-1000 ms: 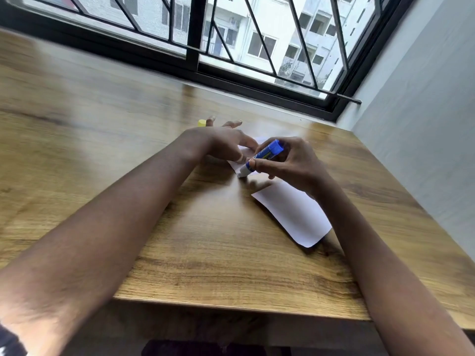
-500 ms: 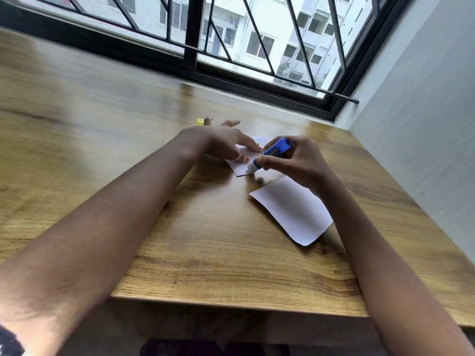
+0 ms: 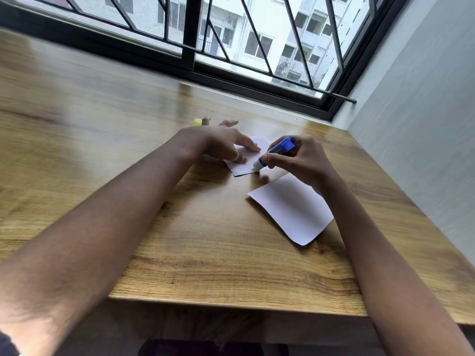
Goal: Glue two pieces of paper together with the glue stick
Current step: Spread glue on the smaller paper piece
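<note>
The step in hand appears to be spreading glue. The right hand (image 3: 300, 160) grasps the blue glue stick (image 3: 279, 150), with its fingers (image 3: 272, 158) wrapped round the barrel. The stick is tilted so that its white tip meets the far piece of paper (image 3: 244, 167) close to that sheet's right edge. The left hand (image 3: 218, 143) lies on the same sheet from the left, its fingers (image 3: 250, 147) stretched out and pressing flat, grasping nothing. The near piece of paper (image 3: 290, 209) lies apart on the wooden surface (image 3: 205, 227), nearer and to the right, untouched, with its near corner slightly lifted. A small yellow cap (image 3: 197, 122), probably the stick's, sits just beyond the left hand. To do this well, the left hand should hold the thin sheet down firmly, since a dragging stick can easily slide or wrinkle it. Strokes should run away from the pinning fingers toward the free edge, light and overlapping, and reach the margins without smearing onto the wood. Holding the stick more upright would likely lay a more even film. How much glue is already down cannot be told from this view.
</note>
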`<state>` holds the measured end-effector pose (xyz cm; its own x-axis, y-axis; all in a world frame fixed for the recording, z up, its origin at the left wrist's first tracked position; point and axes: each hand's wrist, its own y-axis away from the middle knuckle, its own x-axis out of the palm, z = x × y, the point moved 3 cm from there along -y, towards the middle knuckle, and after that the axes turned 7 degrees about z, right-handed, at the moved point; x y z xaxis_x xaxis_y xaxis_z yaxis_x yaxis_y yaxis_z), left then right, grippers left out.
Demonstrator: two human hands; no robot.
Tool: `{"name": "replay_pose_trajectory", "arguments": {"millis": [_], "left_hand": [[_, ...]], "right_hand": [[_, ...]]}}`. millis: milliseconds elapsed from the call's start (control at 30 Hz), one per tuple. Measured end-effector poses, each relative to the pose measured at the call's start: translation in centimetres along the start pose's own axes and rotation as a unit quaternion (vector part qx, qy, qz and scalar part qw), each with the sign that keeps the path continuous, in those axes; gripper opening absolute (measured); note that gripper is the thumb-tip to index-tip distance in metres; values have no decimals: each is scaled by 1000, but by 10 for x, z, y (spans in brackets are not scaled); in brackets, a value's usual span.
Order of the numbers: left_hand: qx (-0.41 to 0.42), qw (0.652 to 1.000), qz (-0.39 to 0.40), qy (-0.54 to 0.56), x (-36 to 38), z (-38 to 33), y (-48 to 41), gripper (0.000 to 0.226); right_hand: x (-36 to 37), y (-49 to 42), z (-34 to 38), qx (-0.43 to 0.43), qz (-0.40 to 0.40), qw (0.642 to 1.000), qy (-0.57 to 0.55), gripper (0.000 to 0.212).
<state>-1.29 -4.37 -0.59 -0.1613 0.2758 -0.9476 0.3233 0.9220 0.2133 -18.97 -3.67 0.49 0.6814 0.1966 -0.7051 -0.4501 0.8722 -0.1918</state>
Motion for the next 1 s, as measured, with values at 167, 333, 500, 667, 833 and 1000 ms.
{"name": "replay_pose_trajectory", "arguments": {"millis": [167,333,500,667,833,1000], "left_hand": [[-1,1000,1,-3,1,1,-2,48],[-1,1000,3,-2,2,2,-2,48],[5,1000,2,11,1,0,-1,49],[6,1000,0,8,1,2,-2,49],[6,1000,1,13,2,3,-3,49],[8,1000,-1,6,1,3,-3,49]], "right_hand": [[-4,0,-2,4,-13,1000,8,16],[-5,-1,-6,12,-22,1000,9,15],[-10,-2,-10,28,-38,999,-1,15],[-14,-1,-12,41,-54,998,7,15],[-18,1,-15,52,-67,996,6,11],[-22,3,-16,59,-77,995,-4,9]]}}
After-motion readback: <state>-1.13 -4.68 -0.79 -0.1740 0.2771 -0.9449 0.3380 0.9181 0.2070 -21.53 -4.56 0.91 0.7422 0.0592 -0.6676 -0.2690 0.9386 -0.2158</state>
